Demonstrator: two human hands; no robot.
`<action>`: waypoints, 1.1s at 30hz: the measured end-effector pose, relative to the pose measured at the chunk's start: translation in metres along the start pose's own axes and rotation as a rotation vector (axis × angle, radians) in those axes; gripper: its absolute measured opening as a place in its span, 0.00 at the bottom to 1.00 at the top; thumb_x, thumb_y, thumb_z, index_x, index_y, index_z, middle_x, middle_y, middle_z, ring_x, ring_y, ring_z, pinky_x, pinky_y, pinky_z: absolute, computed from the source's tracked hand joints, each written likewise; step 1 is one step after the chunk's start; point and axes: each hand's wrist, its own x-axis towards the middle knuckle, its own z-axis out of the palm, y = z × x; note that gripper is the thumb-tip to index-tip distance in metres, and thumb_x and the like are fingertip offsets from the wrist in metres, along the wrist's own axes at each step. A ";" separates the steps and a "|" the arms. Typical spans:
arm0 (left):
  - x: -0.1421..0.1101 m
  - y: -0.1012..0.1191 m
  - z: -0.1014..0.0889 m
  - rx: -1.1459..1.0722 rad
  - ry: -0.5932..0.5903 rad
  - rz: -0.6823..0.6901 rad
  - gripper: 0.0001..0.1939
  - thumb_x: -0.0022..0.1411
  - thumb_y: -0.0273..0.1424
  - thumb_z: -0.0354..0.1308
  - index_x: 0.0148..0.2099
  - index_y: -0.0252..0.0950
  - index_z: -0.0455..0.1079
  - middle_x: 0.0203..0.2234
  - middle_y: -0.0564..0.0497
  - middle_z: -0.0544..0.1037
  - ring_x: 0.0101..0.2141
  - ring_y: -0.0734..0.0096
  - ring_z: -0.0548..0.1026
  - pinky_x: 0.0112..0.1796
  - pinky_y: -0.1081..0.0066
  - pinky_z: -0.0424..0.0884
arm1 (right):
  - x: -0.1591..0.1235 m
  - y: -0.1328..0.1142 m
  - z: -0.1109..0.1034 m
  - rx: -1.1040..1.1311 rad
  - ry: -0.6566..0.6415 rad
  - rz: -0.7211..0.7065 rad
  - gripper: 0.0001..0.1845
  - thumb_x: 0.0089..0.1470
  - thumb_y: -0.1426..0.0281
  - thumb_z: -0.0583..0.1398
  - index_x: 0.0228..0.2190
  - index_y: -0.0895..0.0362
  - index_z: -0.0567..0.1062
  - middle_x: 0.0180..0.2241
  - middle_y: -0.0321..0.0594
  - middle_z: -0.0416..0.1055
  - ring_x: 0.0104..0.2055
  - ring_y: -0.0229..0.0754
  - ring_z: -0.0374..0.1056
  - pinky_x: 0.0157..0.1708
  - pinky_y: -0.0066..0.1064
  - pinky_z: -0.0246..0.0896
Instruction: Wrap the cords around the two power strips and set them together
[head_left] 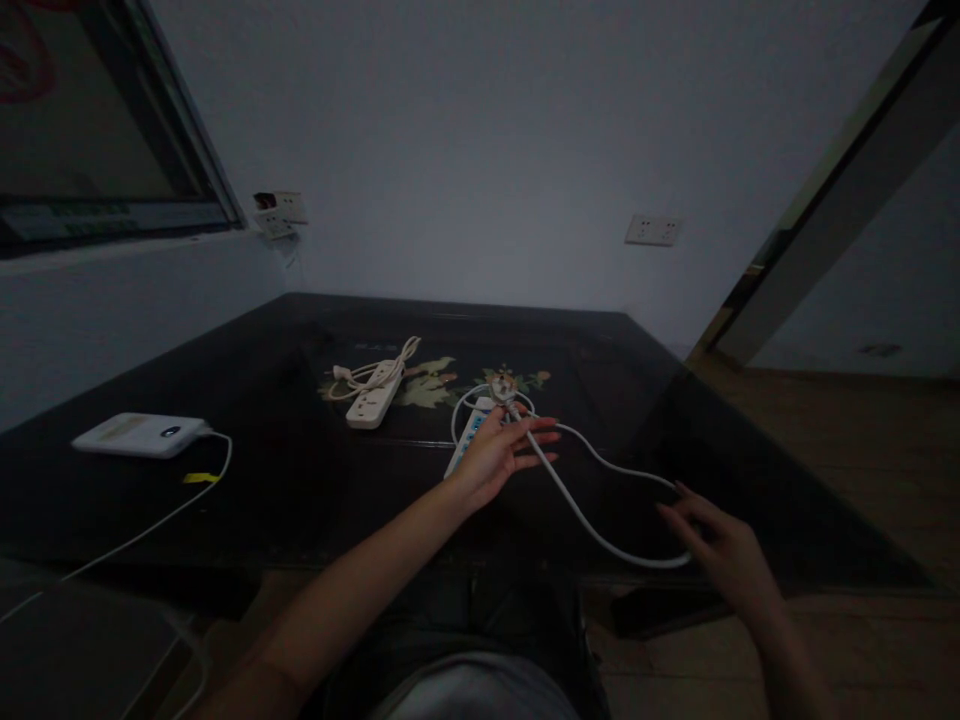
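Observation:
A white three-pin plug (501,388) stands up at the tips of my left hand (491,460), its pins facing away from me. The thumb and index finger close around the plug's base, while the other fingers stretch out to the right. Under this hand lies a white power strip (466,432) with blue sockets, partly covered by the hand. From the plug, the white power cord (592,530) runs in a loop to my right hand (716,545), whose fingers are closed on it near the table's right side. Another stretch of cord leads back toward the strip.
On the dark table (300,500), a second white power strip (373,400) lies with its cord bundled on top. A white power bank (142,435) with a cable sits at the left, by a yellow tag (201,478). A wall socket (652,230) is behind.

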 end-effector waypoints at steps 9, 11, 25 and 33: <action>0.006 0.001 0.000 0.371 0.010 0.227 0.13 0.55 0.28 0.64 0.41 0.35 0.64 0.36 0.45 0.81 0.40 0.64 0.79 0.47 0.62 0.71 | 0.030 -0.095 0.045 0.287 -0.007 -0.038 0.11 0.55 0.61 0.58 0.34 0.54 0.76 0.35 0.44 0.77 0.39 0.47 0.73 0.41 0.37 0.68; 0.009 -0.003 0.003 0.447 -0.016 0.265 0.11 0.56 0.27 0.62 0.41 0.34 0.65 0.36 0.45 0.81 0.43 0.63 0.78 0.50 0.62 0.69 | 0.035 -0.118 0.056 0.470 -0.097 0.009 0.17 0.53 0.63 0.60 0.45 0.55 0.73 0.36 0.42 0.77 0.37 0.45 0.74 0.39 0.36 0.69; 0.017 0.031 -0.042 1.517 0.096 0.514 0.13 0.62 0.27 0.53 0.49 0.38 0.70 0.46 0.47 0.77 0.49 0.62 0.72 0.52 0.60 0.66 | 0.042 -0.110 0.045 0.769 0.184 0.290 0.16 0.55 0.60 0.58 0.42 0.56 0.72 0.20 0.29 0.58 0.19 0.30 0.50 0.17 0.22 0.44; 0.037 0.050 -0.061 1.791 0.178 0.421 0.10 0.62 0.28 0.52 0.45 0.36 0.71 0.40 0.47 0.77 0.43 0.62 0.74 0.44 0.65 0.68 | 0.042 -0.092 0.023 0.532 0.003 0.294 0.20 0.56 0.57 0.55 0.38 0.60 0.75 0.16 0.29 0.56 0.16 0.32 0.51 0.16 0.25 0.43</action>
